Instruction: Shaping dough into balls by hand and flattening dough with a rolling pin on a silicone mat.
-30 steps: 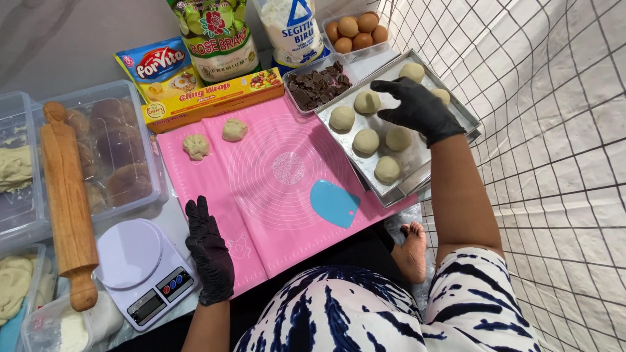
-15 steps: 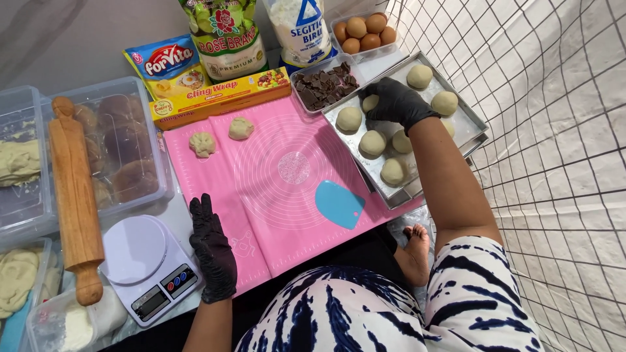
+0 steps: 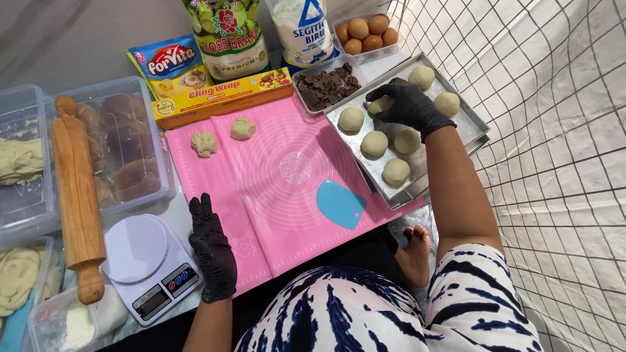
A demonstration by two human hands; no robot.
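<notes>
Right hand (image 3: 407,104): black glove, fingers curled down over a dough ball (image 3: 381,104), pinching it at the far-left part of the metal tray (image 3: 471,117).
Left hand (image 3: 212,251): black glove, flat, fingers pressed together, on the near-left edge of the pink mat (image 3: 274,189).
Tray load: six more dough balls (image 3: 375,143) around the hand.
Mat, near-right: blue scraper (image 3: 340,204).
Beside left hand: digital scale (image 3: 147,264).

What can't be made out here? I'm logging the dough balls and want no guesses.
Head view only:
- Dough ball under the right hand: mostly covered by the glove, so the grip is unclear.
- Tray: the forearm hides its near corner.
- Left tubs: cut off by the frame edge.
- Scale display: too small.
</notes>
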